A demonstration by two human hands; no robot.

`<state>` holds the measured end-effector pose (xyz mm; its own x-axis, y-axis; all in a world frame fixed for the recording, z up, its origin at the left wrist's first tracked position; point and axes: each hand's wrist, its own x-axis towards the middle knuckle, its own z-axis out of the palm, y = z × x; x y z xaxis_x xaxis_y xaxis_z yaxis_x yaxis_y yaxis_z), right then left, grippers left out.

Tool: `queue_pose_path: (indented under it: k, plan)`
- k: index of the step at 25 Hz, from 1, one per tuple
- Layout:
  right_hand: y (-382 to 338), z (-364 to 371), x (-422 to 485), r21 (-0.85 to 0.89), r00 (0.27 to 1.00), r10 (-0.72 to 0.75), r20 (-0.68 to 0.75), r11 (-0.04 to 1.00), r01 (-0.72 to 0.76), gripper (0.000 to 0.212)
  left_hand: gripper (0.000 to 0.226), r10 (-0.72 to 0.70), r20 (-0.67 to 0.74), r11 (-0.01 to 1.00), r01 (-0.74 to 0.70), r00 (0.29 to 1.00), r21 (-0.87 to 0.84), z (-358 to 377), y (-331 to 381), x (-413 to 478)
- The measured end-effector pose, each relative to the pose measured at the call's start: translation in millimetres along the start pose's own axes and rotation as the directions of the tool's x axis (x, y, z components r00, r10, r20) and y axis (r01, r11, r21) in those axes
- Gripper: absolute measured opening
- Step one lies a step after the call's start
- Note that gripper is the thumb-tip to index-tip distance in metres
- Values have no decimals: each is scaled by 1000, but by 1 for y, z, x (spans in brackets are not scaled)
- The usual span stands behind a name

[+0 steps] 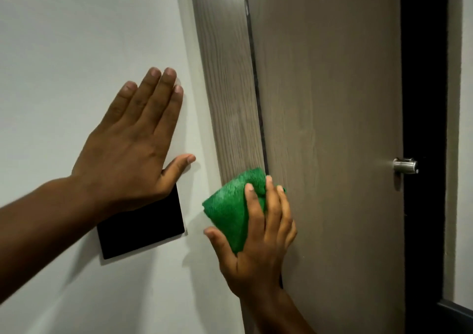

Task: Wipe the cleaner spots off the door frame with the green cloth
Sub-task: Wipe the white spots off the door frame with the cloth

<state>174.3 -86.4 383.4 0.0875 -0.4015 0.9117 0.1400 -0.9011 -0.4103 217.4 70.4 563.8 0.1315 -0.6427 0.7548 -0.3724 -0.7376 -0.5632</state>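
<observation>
The grey wood-grain door frame (225, 78) runs from top centre down to the lower middle, between the white wall and the door. My right hand (258, 241) presses the folded green cloth (230, 205) flat against the frame's lower part, fingers spread over the cloth. My left hand (130, 144) lies flat on the white wall (64, 52) left of the frame, fingers together and holding nothing. No cleaner spots stand out on the frame above the cloth.
A black square wall panel (143, 228) sits under my left wrist. The brown door (332, 103) stands right of the frame, with a metal handle (405, 166) at its right edge beside a dark gap (425, 129).
</observation>
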Motion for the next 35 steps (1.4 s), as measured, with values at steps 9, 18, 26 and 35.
queue_pose_path:
  k: [9, 18, 26, 35]
  plan:
    - [-8, -2, 37, -18, 990, -140, 34, 990, 141, 77, 91, 14, 45, 999, -16, 999, 47, -1, 3, 1]
    - [-2, -23, 56, -67, 949, -183, 257, 976, 206, 75, 90, -76, 158, 963, 113, 984, -244, -22, 33, 3]
    - [20, -55, 57, 47, 724, -288, 627, 941, 334, 88, 73, -669, 596, -164, 693, 444, -702, -43, 178, -48]
    - [62, -109, -11, 370, 539, -155, 828, 873, -317, 83, 24, -456, 881, -618, 667, 129, -417, -34, 223, -89]
